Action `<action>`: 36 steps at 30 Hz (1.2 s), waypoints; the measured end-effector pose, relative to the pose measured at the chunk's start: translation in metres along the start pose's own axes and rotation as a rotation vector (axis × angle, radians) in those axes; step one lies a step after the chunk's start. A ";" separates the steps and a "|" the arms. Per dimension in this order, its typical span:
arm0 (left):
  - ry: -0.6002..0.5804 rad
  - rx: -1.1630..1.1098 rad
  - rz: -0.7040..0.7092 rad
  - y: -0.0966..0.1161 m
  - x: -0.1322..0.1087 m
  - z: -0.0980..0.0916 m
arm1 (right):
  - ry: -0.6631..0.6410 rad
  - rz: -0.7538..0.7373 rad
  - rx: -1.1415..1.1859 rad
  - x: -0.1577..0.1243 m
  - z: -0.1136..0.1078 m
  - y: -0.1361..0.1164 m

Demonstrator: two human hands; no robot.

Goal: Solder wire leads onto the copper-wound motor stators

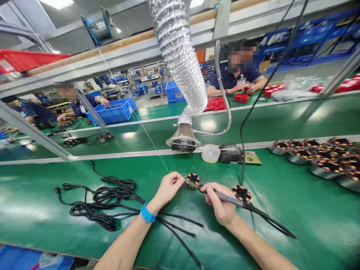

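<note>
My right hand [218, 202] is closed around the grey handle of a soldering iron [225, 198], its tip touching a small round motor stator with copper windings [193, 179] on the green bench. My left hand [168, 187] is pinched shut beside that stator, at the lower end of a thin solder wire [146, 131] that runs up to a spool [98, 26] overhead. A blue band circles my left wrist. A second stator [241, 193] lies just right of my right hand, partly behind the iron.
Tangled black cables [107, 198] lie at left. A silver fume duct [180, 75] ends in a hood [183, 143] straight ahead, with a tape roll [210, 153] and metal stand [230, 153] beside it. Several stators [317, 153] are piled at right. Other people work at benches beyond.
</note>
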State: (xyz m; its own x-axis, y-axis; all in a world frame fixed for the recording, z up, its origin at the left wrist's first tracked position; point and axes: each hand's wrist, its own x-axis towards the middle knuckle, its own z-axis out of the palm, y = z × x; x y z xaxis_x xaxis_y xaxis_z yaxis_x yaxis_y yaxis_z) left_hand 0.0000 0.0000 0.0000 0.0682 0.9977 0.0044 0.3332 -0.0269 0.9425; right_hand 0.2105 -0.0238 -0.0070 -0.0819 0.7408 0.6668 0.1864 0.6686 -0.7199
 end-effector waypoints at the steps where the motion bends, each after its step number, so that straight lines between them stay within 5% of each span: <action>1: -0.001 0.001 -0.001 0.000 -0.001 0.000 | 0.015 0.006 0.004 0.000 0.000 0.001; 29: -0.025 -0.051 -0.050 0.001 -0.002 0.000 | 0.150 0.075 0.118 0.000 -0.005 0.001; 36: -0.175 -0.289 -0.193 0.006 0.001 -0.012 | 0.175 0.072 0.117 0.003 -0.006 -0.002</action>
State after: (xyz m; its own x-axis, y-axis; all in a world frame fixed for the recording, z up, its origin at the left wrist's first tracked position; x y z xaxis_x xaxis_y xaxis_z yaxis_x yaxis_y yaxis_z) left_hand -0.0095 0.0021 0.0099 0.1979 0.9561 -0.2161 0.0790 0.2042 0.9757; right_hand 0.2155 -0.0230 -0.0023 0.1006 0.7710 0.6288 0.0695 0.6250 -0.7775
